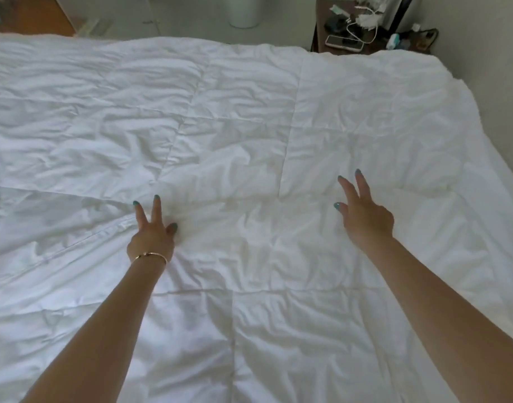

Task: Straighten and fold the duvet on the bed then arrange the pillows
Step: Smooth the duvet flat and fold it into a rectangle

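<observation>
While lying spread across bed | white quilted duvet [249, 126] wrinkling | left hand [152, 231] pressing down, fingers splayed | right hand [362, 210] hovering or touching, fingers spread, gripping nothing

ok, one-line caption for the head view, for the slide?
Both hands, left and right, open with fingers spread on the wrinkled white duvet; nightstand beyond.
</observation>
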